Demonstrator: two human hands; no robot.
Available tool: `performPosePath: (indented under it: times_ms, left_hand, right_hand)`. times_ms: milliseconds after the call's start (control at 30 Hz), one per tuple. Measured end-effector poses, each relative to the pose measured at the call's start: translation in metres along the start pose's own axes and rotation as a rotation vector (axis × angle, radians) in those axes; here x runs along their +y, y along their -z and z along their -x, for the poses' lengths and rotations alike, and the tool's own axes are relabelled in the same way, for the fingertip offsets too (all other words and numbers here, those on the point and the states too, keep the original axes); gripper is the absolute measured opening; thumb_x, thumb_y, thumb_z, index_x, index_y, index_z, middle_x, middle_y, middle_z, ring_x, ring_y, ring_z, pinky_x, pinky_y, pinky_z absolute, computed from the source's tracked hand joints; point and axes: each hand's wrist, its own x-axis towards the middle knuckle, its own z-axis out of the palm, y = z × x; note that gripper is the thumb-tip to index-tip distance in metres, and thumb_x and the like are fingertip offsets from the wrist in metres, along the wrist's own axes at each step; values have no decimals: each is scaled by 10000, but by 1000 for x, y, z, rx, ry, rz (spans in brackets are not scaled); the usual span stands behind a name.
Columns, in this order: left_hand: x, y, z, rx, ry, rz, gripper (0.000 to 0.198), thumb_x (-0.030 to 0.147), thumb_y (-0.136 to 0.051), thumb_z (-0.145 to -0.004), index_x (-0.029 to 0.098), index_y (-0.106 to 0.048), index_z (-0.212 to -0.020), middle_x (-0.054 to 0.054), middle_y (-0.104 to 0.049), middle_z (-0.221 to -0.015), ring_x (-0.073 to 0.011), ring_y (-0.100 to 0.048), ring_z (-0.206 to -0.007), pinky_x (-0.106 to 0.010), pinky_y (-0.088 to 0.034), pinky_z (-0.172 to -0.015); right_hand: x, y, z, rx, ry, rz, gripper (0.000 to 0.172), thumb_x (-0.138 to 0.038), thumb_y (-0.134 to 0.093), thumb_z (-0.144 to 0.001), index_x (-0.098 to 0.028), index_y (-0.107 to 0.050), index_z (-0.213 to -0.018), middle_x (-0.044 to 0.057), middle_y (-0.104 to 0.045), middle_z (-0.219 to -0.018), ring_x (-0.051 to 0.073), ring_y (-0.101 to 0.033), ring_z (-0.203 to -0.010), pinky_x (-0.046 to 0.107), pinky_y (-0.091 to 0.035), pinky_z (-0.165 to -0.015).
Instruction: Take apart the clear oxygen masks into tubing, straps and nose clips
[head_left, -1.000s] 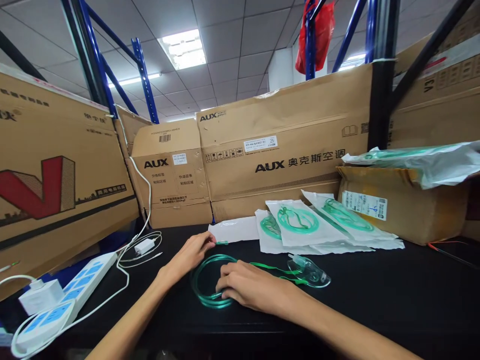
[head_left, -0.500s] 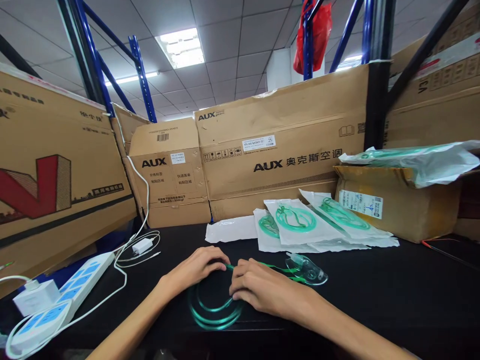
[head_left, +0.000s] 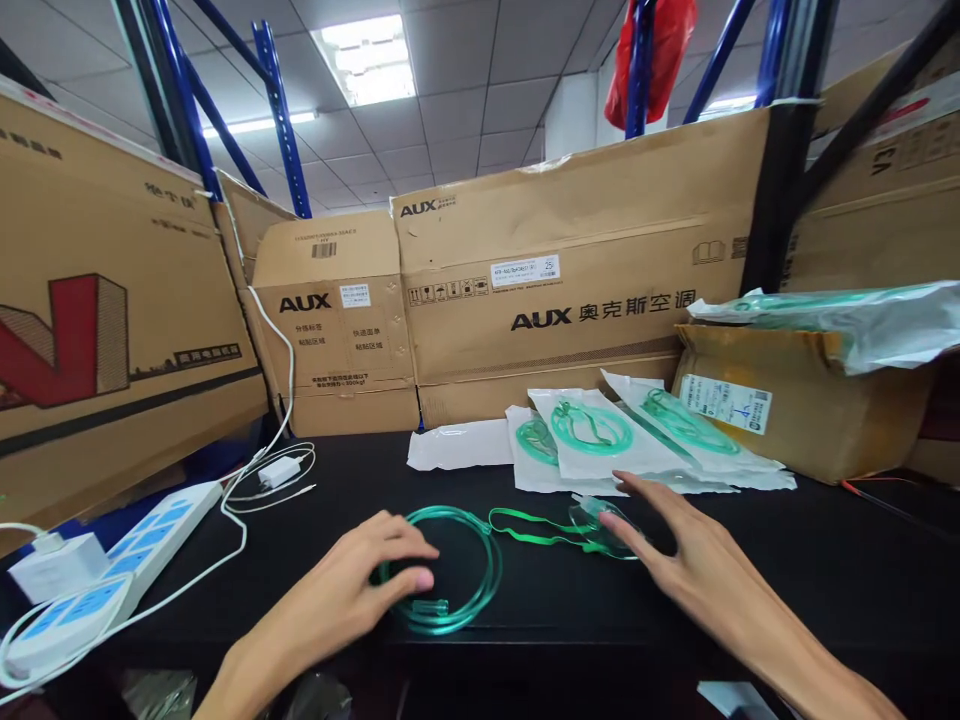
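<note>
A coil of green tubing [head_left: 480,570] lies on the black table [head_left: 787,570], joined by a green strap [head_left: 529,528] to a clear breathing mask [head_left: 592,522]. My left hand [head_left: 352,590] rests on the left side of the coil, fingers curled down on the tubing. With fingers spread, my right hand [head_left: 675,550] is open and its fingertips touch the mask. Sealed white pouches [head_left: 600,440] with green tubing inside lie behind, next to an empty pouch [head_left: 459,445].
Brown AUX cartons [head_left: 555,270] wall in the back and left. An open carton [head_left: 795,400] with a plastic bag on top stands at the right. At the left lie a white power strip [head_left: 112,580], a charger [head_left: 279,470] and cables. Blue rack posts rise behind.
The coil now lies flat on the table. My right hand has left the coil and moved right to the mask, opening its fingers. My left hand has stayed on the coil.
</note>
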Motion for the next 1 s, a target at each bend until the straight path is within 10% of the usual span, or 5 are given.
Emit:
performPosePath:
  times_ms: [200, 567, 1000]
  left_hand:
    - [16, -14, 27, -82, 84, 19, 201, 392, -552, -1082, 370, -733, -1166, 30, -704, -1235, -211, -641, -1164, -392, -373, -1169]
    - [56, -20, -21, -47, 135, 140, 102, 367, -637, -1036, 300, -709, -1010, 68, -743, -989, -185, -642, -963, -302, -403, -949]
    - [30, -84, -39, 262, -62, 278, 147, 336, -590, -1047, 276, -721, -1074, 12, -677, -889, -159, -671, -804, -236, -483, -755]
  right_hand:
    - [4, -4, 5, -60, -78, -39, 473, -568, -648, -867, -198, -768, -1136, 145, -818, -1203, 412, -751, -1149, 551, -595, -987]
    - [-55, 34, -27, 202, 85, -237, 343, -550, -741, -870, -284, -709, -1084, 50, -746, -1051, 276, -730, -953, 396, -595, -845]
    - [-34, -45, 7, -373, -156, -658, 287, -460, -733, -916, -269, -693, -1127, 17, -737, -1014, 210, -724, -912, 273, -593, -765]
